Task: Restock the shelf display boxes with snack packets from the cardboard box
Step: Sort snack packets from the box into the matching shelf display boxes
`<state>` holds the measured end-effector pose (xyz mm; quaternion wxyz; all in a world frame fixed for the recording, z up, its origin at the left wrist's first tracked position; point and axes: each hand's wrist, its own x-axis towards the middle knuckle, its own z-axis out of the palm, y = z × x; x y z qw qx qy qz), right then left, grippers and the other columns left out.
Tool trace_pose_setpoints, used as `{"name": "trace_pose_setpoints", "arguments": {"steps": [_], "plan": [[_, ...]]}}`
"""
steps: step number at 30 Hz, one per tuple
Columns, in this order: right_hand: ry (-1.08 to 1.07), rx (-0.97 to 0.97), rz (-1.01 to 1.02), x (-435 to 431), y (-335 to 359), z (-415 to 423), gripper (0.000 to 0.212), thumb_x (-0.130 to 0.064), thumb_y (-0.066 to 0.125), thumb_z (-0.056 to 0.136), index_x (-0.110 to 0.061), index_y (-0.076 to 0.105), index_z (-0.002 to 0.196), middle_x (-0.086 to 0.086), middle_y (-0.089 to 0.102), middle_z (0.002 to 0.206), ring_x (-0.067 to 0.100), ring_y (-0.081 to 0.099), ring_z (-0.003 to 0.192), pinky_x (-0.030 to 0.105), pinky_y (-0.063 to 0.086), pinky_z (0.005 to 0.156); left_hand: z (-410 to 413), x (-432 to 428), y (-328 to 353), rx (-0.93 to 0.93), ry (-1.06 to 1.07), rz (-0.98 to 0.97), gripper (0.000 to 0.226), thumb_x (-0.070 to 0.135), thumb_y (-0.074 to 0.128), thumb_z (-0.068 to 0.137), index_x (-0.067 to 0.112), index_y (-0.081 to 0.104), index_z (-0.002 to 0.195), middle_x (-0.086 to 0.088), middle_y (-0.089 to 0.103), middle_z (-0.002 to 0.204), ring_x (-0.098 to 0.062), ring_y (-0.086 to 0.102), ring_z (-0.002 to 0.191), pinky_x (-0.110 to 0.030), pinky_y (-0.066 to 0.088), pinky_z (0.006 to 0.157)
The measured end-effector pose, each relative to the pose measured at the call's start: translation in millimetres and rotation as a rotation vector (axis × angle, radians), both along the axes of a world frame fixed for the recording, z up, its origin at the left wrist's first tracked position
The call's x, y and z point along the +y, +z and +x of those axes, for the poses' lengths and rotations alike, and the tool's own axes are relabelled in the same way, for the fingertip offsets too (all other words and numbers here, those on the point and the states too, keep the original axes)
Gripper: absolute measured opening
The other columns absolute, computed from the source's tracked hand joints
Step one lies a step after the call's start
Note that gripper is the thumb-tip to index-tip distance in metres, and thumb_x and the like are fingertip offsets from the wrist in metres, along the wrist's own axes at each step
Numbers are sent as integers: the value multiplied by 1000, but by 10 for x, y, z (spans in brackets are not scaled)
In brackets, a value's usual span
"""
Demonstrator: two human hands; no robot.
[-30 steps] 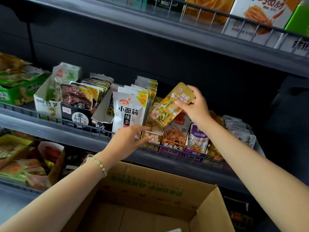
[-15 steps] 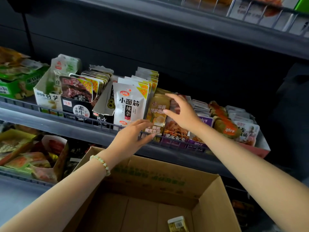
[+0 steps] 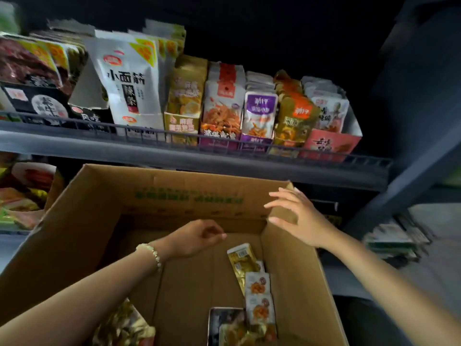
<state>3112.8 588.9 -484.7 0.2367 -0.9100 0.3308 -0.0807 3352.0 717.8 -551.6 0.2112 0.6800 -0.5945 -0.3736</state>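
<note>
Both hands are down off the grey metal shelf, over the brown cardboard box. Gold and white foil snack packets lie on its floor. Above them the left hand hovers, grip loose and empty; the right hand, grip open, is at the far right corner. Beyond, full display boxes line that shelf.

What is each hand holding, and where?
Nothing is gripped. The left hand hovers loosely curled over the cardboard box; right hand lays straight fingers against its right flap corner.
</note>
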Motion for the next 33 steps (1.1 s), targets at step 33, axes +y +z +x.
{"name": "trace_pose_setpoints", "arguments": {"steps": [33], "plan": [[-24,-128,11,-56,-143,16,16,-28,59,93,-32,63,108,-20,43,138,-2,20,135,23,9,109,-374,129,78,445,192,-39,36,6,73,77,13,59,110,-3,74,99,-14,72,93,-28,59,72]]}}
